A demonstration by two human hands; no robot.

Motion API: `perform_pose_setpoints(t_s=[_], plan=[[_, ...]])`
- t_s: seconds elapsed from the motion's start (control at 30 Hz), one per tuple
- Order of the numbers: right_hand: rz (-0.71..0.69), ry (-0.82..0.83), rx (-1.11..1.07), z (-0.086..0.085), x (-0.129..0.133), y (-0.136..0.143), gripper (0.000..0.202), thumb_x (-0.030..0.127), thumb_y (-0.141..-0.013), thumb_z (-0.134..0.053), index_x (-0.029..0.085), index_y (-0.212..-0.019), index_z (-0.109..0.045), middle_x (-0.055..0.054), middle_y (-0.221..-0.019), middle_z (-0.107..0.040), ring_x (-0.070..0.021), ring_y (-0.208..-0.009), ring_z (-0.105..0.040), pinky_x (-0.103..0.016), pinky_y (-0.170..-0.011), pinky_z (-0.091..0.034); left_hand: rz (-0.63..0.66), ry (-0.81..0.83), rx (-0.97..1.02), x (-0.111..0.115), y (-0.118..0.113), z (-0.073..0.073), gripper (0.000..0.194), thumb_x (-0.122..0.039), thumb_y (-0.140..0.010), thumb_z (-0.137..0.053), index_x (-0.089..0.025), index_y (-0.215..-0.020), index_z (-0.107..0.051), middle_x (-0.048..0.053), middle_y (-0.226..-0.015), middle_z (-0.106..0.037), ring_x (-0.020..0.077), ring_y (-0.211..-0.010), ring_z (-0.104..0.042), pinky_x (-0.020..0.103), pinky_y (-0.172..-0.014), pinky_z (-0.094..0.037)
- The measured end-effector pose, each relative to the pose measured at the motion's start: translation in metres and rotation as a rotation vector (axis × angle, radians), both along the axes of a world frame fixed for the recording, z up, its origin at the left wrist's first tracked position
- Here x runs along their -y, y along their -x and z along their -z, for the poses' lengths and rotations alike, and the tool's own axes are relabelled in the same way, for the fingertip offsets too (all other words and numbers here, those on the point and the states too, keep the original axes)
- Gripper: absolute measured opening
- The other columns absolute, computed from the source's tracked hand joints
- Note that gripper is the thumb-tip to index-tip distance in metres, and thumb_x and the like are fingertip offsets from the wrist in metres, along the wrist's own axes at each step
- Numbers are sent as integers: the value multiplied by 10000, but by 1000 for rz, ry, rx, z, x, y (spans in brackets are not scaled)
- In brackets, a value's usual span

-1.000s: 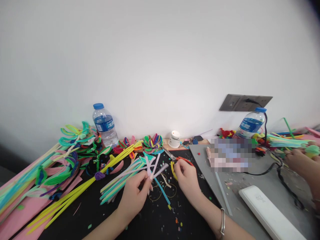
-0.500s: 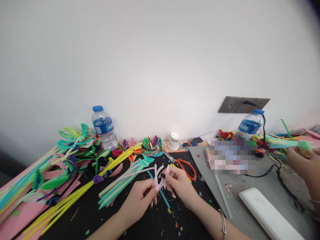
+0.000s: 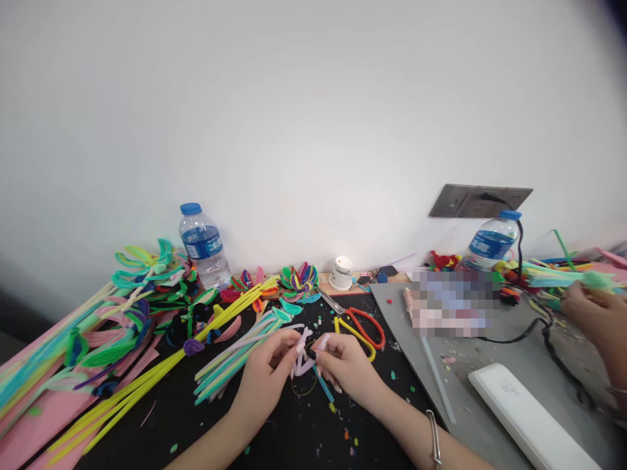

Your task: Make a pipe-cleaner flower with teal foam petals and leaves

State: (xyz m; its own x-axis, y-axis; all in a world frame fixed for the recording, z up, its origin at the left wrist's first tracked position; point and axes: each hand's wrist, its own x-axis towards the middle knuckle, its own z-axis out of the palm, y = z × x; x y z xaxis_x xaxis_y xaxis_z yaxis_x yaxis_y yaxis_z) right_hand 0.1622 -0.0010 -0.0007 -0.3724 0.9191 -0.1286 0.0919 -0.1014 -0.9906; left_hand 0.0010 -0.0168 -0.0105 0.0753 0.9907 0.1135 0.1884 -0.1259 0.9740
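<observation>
A pale lilac pipe cleaner (image 3: 304, 367), bent into loops, is held between my two hands over the black mat. My left hand (image 3: 275, 365) pinches its left part with thumb and forefinger. On the other side, my right hand (image 3: 345, 365) grips the right part, fingers curled. Under the hands lie a blue strip (image 3: 323, 386) and a thin wire-like ring (image 3: 304, 391). Just beyond my right hand rest scissors (image 3: 365, 326) with red-orange and yellow handles. A bundle of pastel pipe cleaners (image 3: 235, 362) lies beside my left hand.
Pipe-cleaner flowers (image 3: 142, 267) and yellow stems (image 3: 142, 391) fill the left. Water bottles (image 3: 203, 251) (image 3: 492, 241) and a white cup (image 3: 341, 274) stand by the wall. At right are a white case (image 3: 519, 411), black cable (image 3: 551, 352) and another person's hand (image 3: 595, 320).
The crossed lilac ends between my hands have come down into a lower loop. My left hand has risen slightly and turned; the right fingers have shifted along the pipe cleaner.
</observation>
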Motion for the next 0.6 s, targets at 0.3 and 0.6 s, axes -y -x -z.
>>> perform_pose_setpoints(t_s=[0.3,0.6], plan=[[79,-136,-97,-7,-2,-1,298,390,-753,-572,142,-589,-547,14,-644,-490,-56,-423,-447,-186,-386,-398,101,0,-56,1,-4,-7,200,-336,-830,-470,-166,-794,-569,19,-747,-594,151,-681,-537,235,-621,-421],[58,28,-185,-7,2,3,233,372,-725,-605,148,-759,-549,46,-519,-526,-84,-401,-506,-211,-423,-454,158,133,82,2,-7,0,166,-333,-798,-515,-168,-779,-526,-8,-636,-579,108,-526,-495,200,-490,-406]])
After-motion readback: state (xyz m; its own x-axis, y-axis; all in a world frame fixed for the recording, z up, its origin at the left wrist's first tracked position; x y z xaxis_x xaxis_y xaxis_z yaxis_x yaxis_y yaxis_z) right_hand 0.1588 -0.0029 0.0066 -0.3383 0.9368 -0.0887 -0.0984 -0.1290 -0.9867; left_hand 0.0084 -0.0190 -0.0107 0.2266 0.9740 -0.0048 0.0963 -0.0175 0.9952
